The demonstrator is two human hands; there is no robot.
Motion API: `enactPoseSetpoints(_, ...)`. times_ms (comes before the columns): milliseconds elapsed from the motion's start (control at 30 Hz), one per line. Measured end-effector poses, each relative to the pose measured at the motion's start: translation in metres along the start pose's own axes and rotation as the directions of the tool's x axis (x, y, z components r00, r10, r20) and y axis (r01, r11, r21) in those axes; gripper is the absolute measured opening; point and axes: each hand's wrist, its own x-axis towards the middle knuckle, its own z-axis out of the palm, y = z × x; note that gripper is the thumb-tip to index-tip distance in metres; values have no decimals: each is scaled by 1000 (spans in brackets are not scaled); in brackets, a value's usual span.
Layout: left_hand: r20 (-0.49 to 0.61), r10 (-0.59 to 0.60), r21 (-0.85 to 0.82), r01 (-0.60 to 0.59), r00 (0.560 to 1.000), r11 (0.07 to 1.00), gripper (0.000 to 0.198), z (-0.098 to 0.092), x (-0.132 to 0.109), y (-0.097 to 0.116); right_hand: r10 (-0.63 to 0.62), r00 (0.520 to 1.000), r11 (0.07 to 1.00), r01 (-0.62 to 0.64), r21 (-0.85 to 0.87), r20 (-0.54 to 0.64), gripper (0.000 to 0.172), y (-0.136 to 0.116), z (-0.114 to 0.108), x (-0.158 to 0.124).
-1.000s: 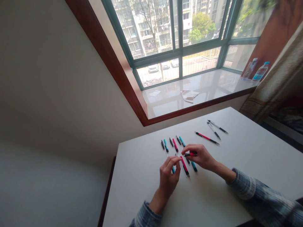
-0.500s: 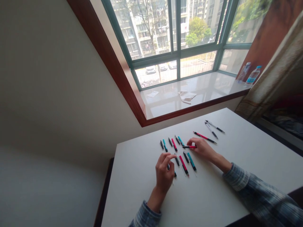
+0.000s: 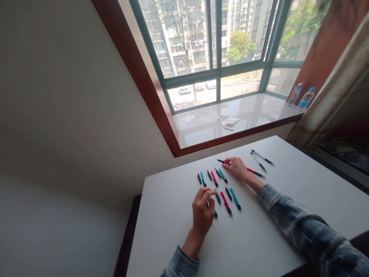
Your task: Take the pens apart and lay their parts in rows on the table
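Several pen halves in black, teal and pink lie in two rows on the white table (image 3: 259,238). My right hand (image 3: 238,168) reaches to the far side of the rows and grips a pink pen (image 3: 224,162) with a black tip, held just above the table. Another pink pen (image 3: 255,172) lies right beside that hand. My left hand (image 3: 202,212) hovers over the near row with thumb and forefinger pinched together above a black piece (image 3: 215,214); whether it holds anything is hidden. A pink piece (image 3: 226,203) and a teal piece (image 3: 235,199) lie to its right.
Two silver and black pens (image 3: 262,157) lie near the table's far right corner. Behind the table a glossy window sill (image 3: 259,111) carries a crumpled cloth (image 3: 229,121) and two water bottles (image 3: 306,97). A curtain (image 3: 337,96) hangs at the right.
My right hand has carried the pink pen away from the near row toward the far edge of the table. My left hand has stayed over the near row, shifting only slightly.
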Motion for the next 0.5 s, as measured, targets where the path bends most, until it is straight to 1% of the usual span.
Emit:
enactPoseSetpoints(133, 0, -20, -11, 20, 1000, 1000, 36, -2, 0, 1, -1, 1000, 1000, 1, 5, 1, 29, 3, 2, -5)
enactPoseSetpoints(300, 26, -29, -27, 29, 999, 999, 34, 2, -1, 1, -15, 1000, 1000, 15, 13, -13, 30, 5, 3, -9)
enactPoseSetpoints(400, 21, -35, -33, 35, 999, 999, 31, 3, 0, -1, -24, 999, 999, 24, 26, -27, 31, 6, 3, -9)
enactPoseSetpoints(500, 7, -48, -36, 48, 999, 998, 29, 1, 0, -4, -39, 998, 998, 42, 44, -52, 39, 7, 3, -10)
